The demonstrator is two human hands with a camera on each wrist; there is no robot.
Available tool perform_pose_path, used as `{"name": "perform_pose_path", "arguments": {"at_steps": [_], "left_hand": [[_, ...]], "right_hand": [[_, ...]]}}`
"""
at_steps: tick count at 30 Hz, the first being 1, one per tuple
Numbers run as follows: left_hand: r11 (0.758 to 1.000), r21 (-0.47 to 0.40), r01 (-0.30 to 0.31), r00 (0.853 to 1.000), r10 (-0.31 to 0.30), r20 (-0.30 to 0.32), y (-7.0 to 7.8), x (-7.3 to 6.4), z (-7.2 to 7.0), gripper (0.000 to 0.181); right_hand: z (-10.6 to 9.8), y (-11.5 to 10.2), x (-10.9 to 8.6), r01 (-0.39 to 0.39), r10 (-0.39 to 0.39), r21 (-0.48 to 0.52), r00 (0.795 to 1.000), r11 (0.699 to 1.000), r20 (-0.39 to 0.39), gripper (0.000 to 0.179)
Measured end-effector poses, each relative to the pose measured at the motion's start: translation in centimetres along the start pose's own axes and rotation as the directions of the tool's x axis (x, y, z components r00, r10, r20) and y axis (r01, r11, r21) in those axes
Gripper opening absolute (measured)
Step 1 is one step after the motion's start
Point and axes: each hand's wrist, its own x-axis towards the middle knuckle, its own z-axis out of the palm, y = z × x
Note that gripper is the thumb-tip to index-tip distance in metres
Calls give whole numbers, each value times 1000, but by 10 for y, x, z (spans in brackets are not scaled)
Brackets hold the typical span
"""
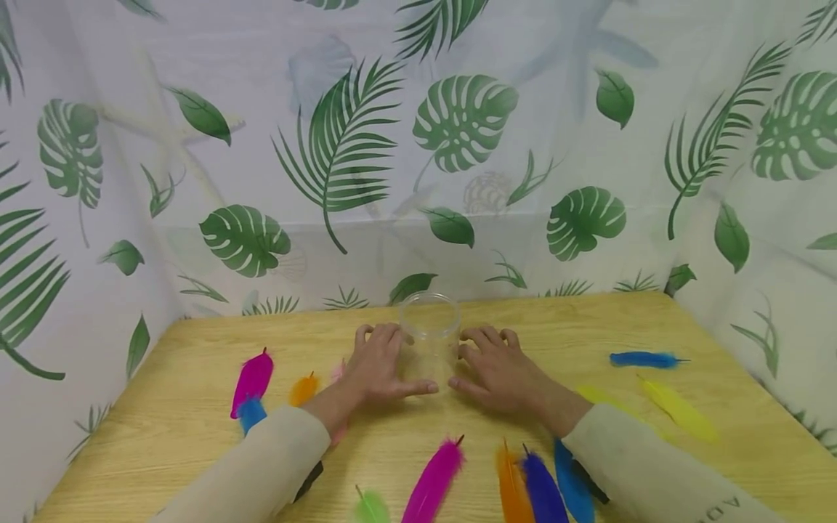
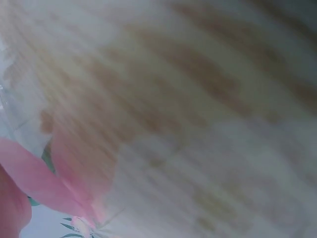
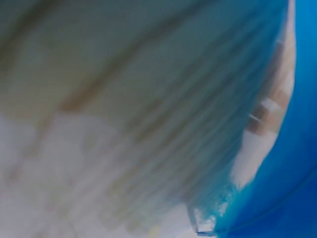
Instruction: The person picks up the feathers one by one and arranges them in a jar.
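Observation:
A clear plastic cup (image 1: 430,317) stands toward the back of the wooden table; its round rim shows, while its lower body is faint. On its left side is my left hand (image 1: 386,367), fingers spread and loosely bent, index fingertip right at the cup's side. My right hand (image 1: 495,370) mirrors it on the right, fingertips close to the wall. Both thumbs point inward in front of the cup, tips a little apart. A pink feather (image 2: 39,183) lies partly under the left forearm. Beside the right sleeve is a blue feather (image 1: 574,485), large in the right wrist view.
Near the front lie a magenta feather (image 1: 433,483), an orange feather (image 1: 513,483), a dark blue feather (image 1: 544,487) and a light green feather (image 1: 371,507). Others are at left, including another magenta feather (image 1: 253,381); a yellow feather (image 1: 678,410) is at right. A leaf-print curtain (image 1: 366,276) borders the table.

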Motion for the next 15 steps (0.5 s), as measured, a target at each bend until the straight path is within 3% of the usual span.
{"name": "perform_pose_path", "arguments": {"at_steps": [15], "left_hand": [[999, 30, -14, 1000, 14, -25, 1, -3, -1, 76]], "right_hand": [[2, -5, 0, -12, 13, -26, 999, 1000, 38, 45]]}}
